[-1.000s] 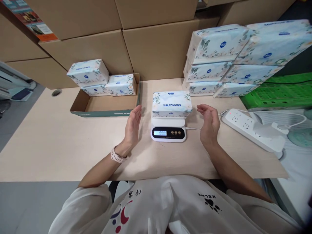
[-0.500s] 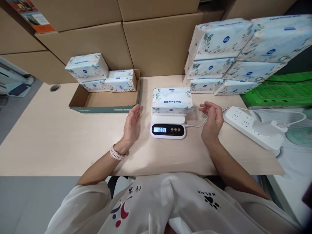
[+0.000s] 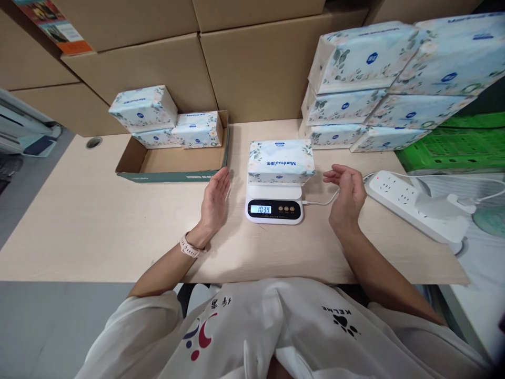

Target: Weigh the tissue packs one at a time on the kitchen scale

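Note:
A pack of tissues (image 3: 281, 162) lies on the white digital scale (image 3: 273, 211), whose lit display reads about 103.4. My left hand (image 3: 215, 202) rests on its edge on the table left of the scale, fingers stretched out, close to the front right corner of the shallow cardboard box (image 3: 158, 178). On the other side, my right hand (image 3: 347, 197) is held with the fingers loosely curved and apart, over the white cable. Neither hand touches the pack. Inside the box are several tissue packs (image 3: 199, 130), one stacked on another at the left.
Several tissue packs (image 3: 351, 108) are stacked at the back right, beside a green plastic crate (image 3: 465, 142). A white power strip (image 3: 418, 205) with a plugged-in adapter lies right of my right hand. Large cardboard cartons (image 3: 256, 68) line the back of the table (image 3: 98, 231).
The view has shifted slightly. Both hands, the pack on the scale and the display reading stay the same.

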Action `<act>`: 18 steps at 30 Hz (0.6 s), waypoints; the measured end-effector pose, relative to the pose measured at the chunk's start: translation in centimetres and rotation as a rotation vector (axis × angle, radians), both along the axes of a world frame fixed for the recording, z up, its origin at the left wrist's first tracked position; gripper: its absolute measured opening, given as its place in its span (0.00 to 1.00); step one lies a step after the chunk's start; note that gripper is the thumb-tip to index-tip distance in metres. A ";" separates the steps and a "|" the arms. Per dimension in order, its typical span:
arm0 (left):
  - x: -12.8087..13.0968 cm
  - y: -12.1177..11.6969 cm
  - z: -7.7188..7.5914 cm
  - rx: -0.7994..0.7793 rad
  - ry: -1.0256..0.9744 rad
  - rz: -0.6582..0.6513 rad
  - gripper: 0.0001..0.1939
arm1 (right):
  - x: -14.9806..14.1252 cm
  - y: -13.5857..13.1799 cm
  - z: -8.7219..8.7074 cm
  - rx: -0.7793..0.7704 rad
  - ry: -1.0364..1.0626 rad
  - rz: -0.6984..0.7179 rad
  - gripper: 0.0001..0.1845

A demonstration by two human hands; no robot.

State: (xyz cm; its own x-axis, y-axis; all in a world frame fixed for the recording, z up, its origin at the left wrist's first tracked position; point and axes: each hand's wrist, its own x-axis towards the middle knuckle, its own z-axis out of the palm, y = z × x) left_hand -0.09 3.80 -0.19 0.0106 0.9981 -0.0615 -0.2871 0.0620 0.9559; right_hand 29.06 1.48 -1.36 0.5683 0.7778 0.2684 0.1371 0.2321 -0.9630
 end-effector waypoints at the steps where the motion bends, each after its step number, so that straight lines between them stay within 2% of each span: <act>1: 0.0 0.0 0.0 0.001 0.000 0.001 0.34 | 0.0 0.0 0.0 0.002 0.002 0.006 0.21; 14: 0.1 -0.1 0.2 -0.016 -0.007 -0.003 0.31 | -0.2 -0.2 0.1 0.000 -0.034 0.025 0.20; 18: 0.1 -0.1 0.2 -0.020 -0.001 -0.003 0.34 | -0.3 -0.2 0.2 0.004 -0.034 0.035 0.21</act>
